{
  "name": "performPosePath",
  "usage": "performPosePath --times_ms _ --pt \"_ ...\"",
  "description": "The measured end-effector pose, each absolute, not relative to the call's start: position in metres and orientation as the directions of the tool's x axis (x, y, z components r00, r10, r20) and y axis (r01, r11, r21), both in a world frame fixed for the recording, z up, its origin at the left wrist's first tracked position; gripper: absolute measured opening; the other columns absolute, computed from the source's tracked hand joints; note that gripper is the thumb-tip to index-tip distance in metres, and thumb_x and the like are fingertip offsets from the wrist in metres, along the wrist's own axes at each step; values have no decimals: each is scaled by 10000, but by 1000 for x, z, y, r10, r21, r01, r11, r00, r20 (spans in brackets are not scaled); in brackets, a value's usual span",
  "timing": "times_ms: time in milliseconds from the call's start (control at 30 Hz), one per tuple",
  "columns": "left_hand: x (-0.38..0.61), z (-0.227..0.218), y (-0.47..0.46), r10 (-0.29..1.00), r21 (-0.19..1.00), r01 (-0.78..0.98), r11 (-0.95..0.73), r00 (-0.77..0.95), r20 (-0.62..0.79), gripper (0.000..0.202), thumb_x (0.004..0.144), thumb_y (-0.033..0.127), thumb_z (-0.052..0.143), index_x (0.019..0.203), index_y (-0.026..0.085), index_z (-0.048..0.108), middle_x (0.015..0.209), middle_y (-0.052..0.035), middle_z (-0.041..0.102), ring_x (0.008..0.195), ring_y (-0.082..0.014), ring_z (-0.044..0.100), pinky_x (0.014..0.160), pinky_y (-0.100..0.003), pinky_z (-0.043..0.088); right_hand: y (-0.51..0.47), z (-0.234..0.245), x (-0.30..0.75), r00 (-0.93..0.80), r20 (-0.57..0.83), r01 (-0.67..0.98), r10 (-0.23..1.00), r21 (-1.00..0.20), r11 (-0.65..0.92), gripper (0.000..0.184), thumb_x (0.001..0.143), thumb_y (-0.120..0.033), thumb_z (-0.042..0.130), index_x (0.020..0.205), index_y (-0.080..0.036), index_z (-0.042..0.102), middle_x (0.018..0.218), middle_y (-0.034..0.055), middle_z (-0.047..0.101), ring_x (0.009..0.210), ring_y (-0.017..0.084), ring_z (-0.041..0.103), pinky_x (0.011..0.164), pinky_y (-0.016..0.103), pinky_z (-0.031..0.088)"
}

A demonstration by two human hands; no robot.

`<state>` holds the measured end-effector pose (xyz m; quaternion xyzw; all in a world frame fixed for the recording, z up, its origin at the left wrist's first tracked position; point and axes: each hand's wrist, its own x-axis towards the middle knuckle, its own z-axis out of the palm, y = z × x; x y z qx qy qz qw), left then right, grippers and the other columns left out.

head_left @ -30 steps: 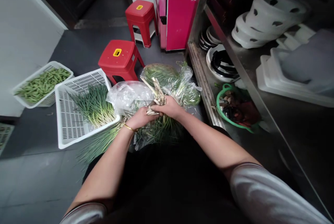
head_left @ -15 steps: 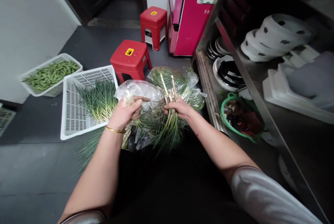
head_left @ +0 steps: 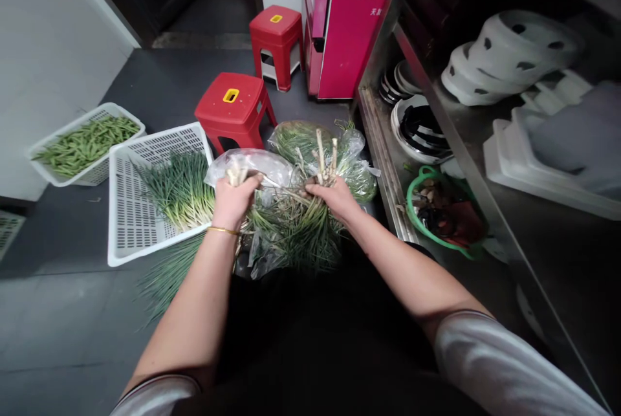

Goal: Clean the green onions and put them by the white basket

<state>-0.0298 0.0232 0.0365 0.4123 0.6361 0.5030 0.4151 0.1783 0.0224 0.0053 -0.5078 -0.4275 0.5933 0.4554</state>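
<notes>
Hands have parted: one second ago left hand [head_left: 235, 199] and right hand [head_left: 337, 199] met at one cluster of white stalk ends; now a gap lies between them, left hand on the left of the pile.

Largest first. Metal shelf unit [head_left: 456, 128] along the right side, stacked dishware on it. Pink cabinet [head_left: 347, 41] at far centre. Two red stools: near stool [head_left: 213, 102], far stool [head_left: 276, 24] close to the cabinet. White crate [head_left: 126, 176] on the floor, left, with scallions [head_left: 182, 193] against its right side, leaves toward far left, pale ends near. Farther left, just beside the crate, smaller white basket [head_left: 99, 173] of green pods [head_left: 87, 144]. Low on the shelf, right: green basket [head_left: 412, 202], contents hard to make out.

Centre: bagged greens [head_left: 310, 138] beyond the hands, clear plastic bag [head_left: 262, 164] to their left.

Right grip closed round a scallion bunch [head_left: 315, 228], white ends up and away, leaves hanging nearer. Left grip closed on short white stalks [head_left: 237, 173], tips above the fist; leaves not made out. Smallest: gold bracelet [head_left: 223, 230], left wrist.
</notes>
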Motion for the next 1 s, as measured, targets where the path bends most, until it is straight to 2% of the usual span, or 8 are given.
performPosePath --times_ms 133,267,433,567,667,733,867,1000 --pt "-44 46 32 919 991 -91 96 -374 -124 200 549 249 722 647 116 611 452 30 521 307 -35 292 317 -199 169 26 11 202 -115 -261 56 958 -965 -256 235 590 -294 720 740 -130 644 486 -52 530 419 85 455 451 227 381" --pt "-38 50 34 933 988 -106 115 -329 -144 196 551 234 725 645 108 608 452 19 536 296 -24 286 307 -188 160 18 3 193 -296 -351 168 888 -935 -313 270 568 -301 754 745 -133 639 462 -69 510 400 68 424 421 206 338" --pt "-23 43 33 960 985 -96 140 -232 -159 248 591 311 746 682 123 614 526 6 581 322 -18 293 319 -190 189 9 -8 169 -385 -377 77 842 -923 -378 323 537 -341 791 544 -168 517 414 -61 469 388 69 401 397 206 300" --pt "-12 37 22 979 974 102 202 -53 -197 299 538 312 796 728 123 661 550 9 585 390 -54 375 374 -208 292 10 -2 166 -358 -389 -110 849 -885 -452 340 551 -347 793 566 -190 493 434 -57 462 388 76 391 381 217 306" --pt "-2 36 13 974 949 250 193 66 -216 279 502 268 806 697 123 669 611 0 619 537 -109 512 507 -229 407 11 5 164 -335 -374 -66 865 -906 -418 323 543 -323 801 579 -183 512 433 -60 460 385 69 381 379 213 299" --pt "0 36 10 970 939 289 187 98 -224 248 513 272 794 651 128 648 614 4 616 569 -118 522 544 -237 421 11 8 164 -329 -376 -4 866 -917 -399 312 544 -306 797 568 -179 513 421 -63 451 377 65 370 378 213 292" --pt "-8 34 11 949 928 299 222 152 -276 238 525 252 783 567 135 580 538 21 547 498 -86 457 477 -217 368 11 12 174 -345 -384 52 856 -919 -392 244 574 -251 766 580 -168 537 423 -59 472 371 67 379 376 214 291" --pt "-22 33 17 940 943 87 321 96 -329 304 515 219 785 545 153 490 450 69 407 384 -38 320 372 -193 233 14 19 205 -414 -390 135 822 -920 -368 247 588 -242 765 545 -164 534 412 -46 487 368 75 403 379 213 292"
